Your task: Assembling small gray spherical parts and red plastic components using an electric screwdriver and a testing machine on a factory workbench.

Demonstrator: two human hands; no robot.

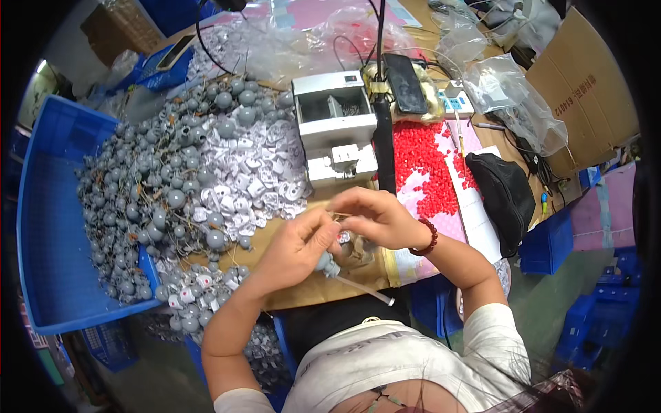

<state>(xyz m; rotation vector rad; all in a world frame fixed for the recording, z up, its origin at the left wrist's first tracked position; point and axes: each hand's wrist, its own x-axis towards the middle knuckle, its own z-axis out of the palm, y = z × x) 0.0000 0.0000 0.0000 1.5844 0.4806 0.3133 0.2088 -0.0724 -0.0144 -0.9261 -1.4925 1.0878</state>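
Over the near table edge, my two hands meet with their fingertips close together. My left hand [297, 253] is closed in a pinch, and a grey rounded part [323, 261] shows just below its fingers. My right hand [381, 219], with a dark red bead bracelet at the wrist, pinches at a thin cord-like strand [337, 215] by the left fingertips. Beneath the fingers shows a small white piece [344, 237]; whether it joins the grey part I cannot tell. A thin white rod [368, 290] slants down toward the table edge.
At left, a blue bin [55, 206] borders a heap of grey ball parts [175, 199]. White plastic pieces [251, 175] lie beside a white machine [335, 120]. Small red pieces [430, 165], a black pouch [501, 196], a phone [406, 84] and a cardboard box [585, 96] are at right.
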